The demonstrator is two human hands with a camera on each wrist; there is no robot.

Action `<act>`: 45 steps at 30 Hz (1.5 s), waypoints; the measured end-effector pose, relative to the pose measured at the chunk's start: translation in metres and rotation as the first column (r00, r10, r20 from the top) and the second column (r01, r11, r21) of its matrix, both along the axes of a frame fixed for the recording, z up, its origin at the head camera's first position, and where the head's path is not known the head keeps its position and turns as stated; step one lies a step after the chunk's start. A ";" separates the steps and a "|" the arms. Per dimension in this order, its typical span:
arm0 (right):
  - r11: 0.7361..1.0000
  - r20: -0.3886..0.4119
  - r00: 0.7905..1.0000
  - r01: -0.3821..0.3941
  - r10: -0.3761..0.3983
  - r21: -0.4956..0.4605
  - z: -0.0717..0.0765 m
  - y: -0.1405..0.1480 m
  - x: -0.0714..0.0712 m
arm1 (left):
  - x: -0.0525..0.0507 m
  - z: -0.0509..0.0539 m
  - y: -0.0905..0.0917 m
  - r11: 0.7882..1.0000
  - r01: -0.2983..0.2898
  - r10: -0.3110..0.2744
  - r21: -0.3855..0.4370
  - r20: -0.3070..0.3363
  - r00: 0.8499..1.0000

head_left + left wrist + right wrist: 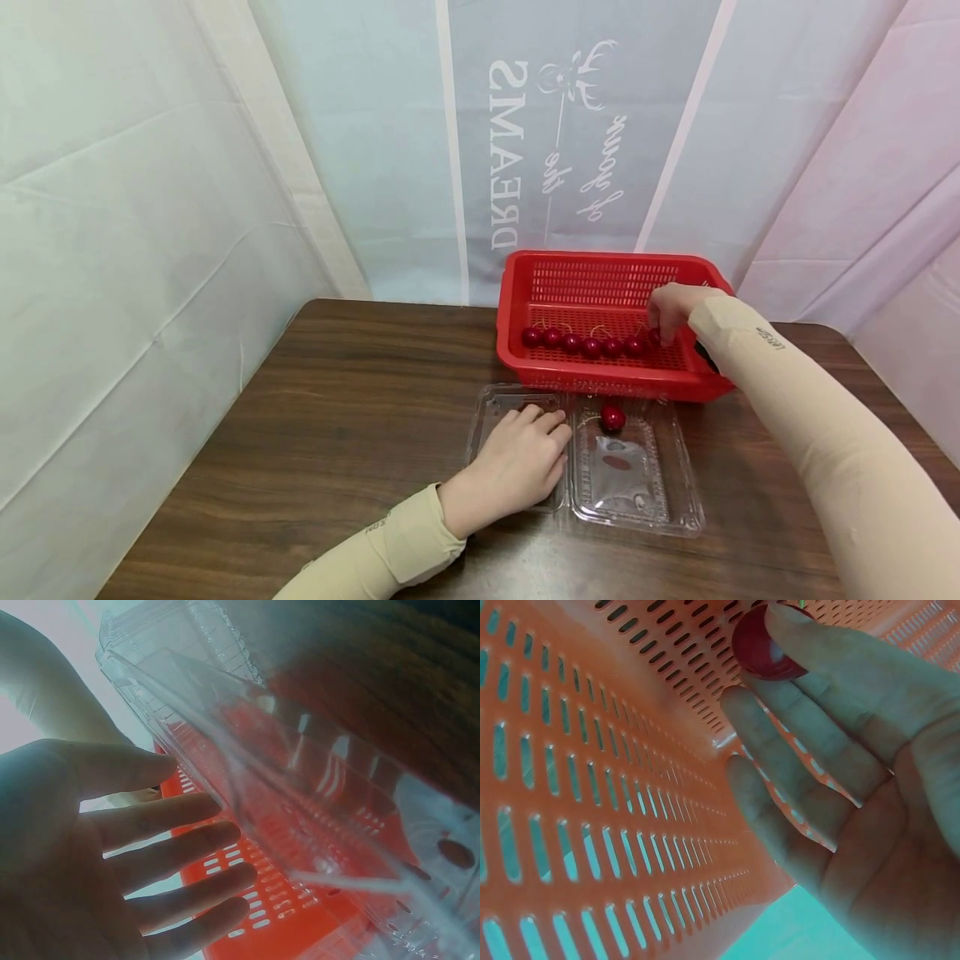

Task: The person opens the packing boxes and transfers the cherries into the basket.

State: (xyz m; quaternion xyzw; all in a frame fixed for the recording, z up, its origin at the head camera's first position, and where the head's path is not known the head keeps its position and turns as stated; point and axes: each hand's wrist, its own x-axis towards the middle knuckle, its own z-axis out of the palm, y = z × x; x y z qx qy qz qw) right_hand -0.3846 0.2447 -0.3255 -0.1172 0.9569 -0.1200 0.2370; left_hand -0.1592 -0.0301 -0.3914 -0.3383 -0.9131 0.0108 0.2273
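Inside the red plastic basket (622, 379), my right hand (675, 305) pinches a cherry (763, 646) between thumb and fingers. Its other fingers extend loosely in the right wrist view. Several more cherries with stems lie in a row along the basket floor, such as this dark red cherry (591, 347). My left hand (516, 460) rests over the left half of an opened clear plastic clamshell box (678, 523), its fingers extended. One stemmed cherry (612, 418) sits in the box's right half, near its far end.
The basket stands directly behind the clamshell box on a dark wooden table (315, 433). A printed fabric curtain (397, 150) hangs behind the table, and pale fabric (112, 208) covers the left side.
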 end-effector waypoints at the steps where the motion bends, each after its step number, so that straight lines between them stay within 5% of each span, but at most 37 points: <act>1: 1.000 -0.002 1.000 -0.010 0.010 0.007 -0.001 0.000 0.000 | 0.000 0.000 0.000 1.000 -0.002 0.002 -0.002 0.003 1.000; 15: 0.999 0.055 0.998 -0.025 0.024 0.028 0.000 -0.002 0.001 | -0.001 -0.001 0.000 1.000 0.004 -0.004 0.010 -0.004 1.000; 32: 0.986 0.021 0.991 -0.131 0.129 0.101 -0.008 -0.003 -0.003 | 0.000 0.001 0.001 1.000 -0.002 0.002 -0.002 0.014 1.000; 45: 0.997 0.057 0.997 -0.063 0.060 0.046 -0.006 -0.003 0.000 | 0.000 0.001 0.000 1.000 0.004 -0.004 -0.006 0.027 1.000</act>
